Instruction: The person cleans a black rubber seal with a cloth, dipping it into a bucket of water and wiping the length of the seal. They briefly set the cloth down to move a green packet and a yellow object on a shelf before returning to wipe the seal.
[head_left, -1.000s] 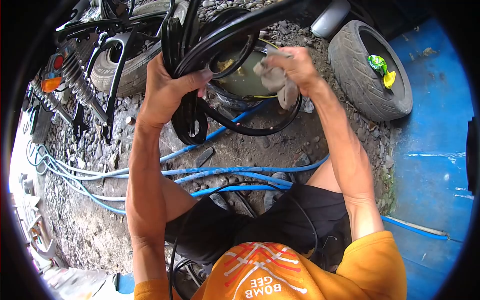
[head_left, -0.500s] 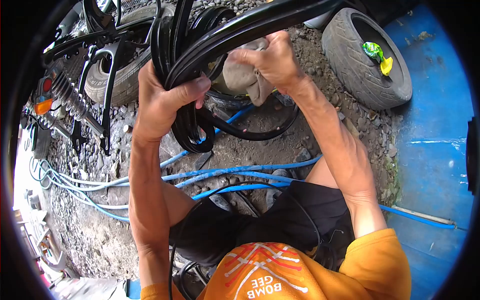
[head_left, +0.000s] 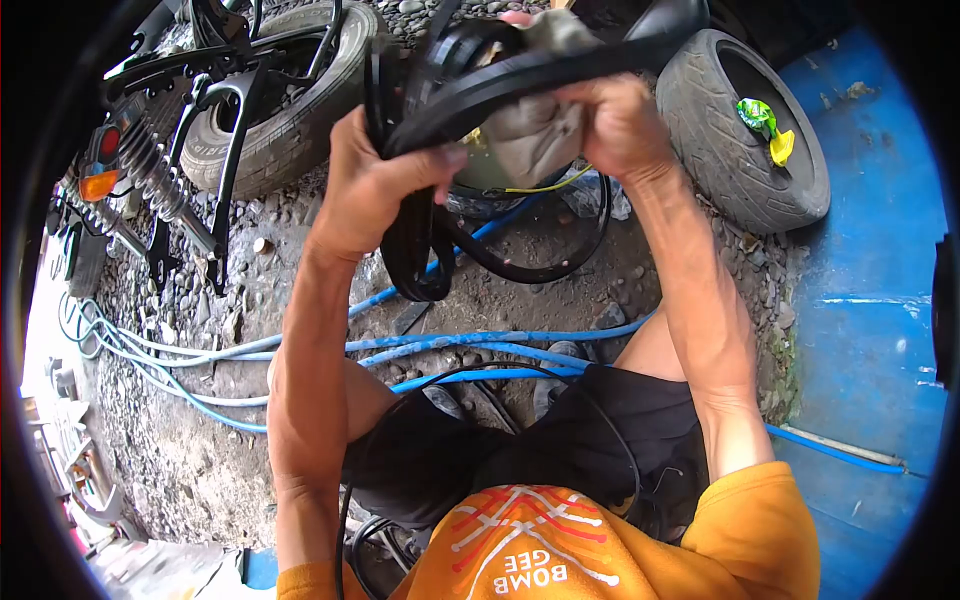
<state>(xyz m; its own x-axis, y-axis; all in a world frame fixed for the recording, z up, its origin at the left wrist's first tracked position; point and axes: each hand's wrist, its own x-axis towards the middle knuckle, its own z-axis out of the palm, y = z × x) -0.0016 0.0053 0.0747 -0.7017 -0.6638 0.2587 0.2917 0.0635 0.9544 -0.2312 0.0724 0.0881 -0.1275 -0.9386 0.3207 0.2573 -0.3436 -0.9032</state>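
My left hand (head_left: 375, 190) is closed around a looped bundle of black, glossy rubber strip (head_left: 425, 262), raised in front of me. One length of it arcs across to the upper right. In my right hand (head_left: 622, 128) is a bunched grey-beige rag (head_left: 545, 140), gripped against the underside of that length. Motion blurs the strip and the right fingers. Behind the rag, partly hidden, is a round container with pale greenish contents and a thin yellow line (head_left: 545, 187) along it. A loop of the strip hangs below, above the dirt ground.
Blue hoses (head_left: 470, 340) run across the ground before my knees. At the left lie a tire (head_left: 285, 150), a black metal frame (head_left: 235, 120) and a coil-spring shock absorber (head_left: 150, 175). Another tire (head_left: 700, 140) with a green-yellow wrapper (head_left: 765, 125) leans at the right, beside a blue surface (head_left: 870, 300).
Both hands have shifted right in view, the left also slightly down, carrying the strip bundle. The rag has moved along the strip with my right hand, and more of the container behind shows.
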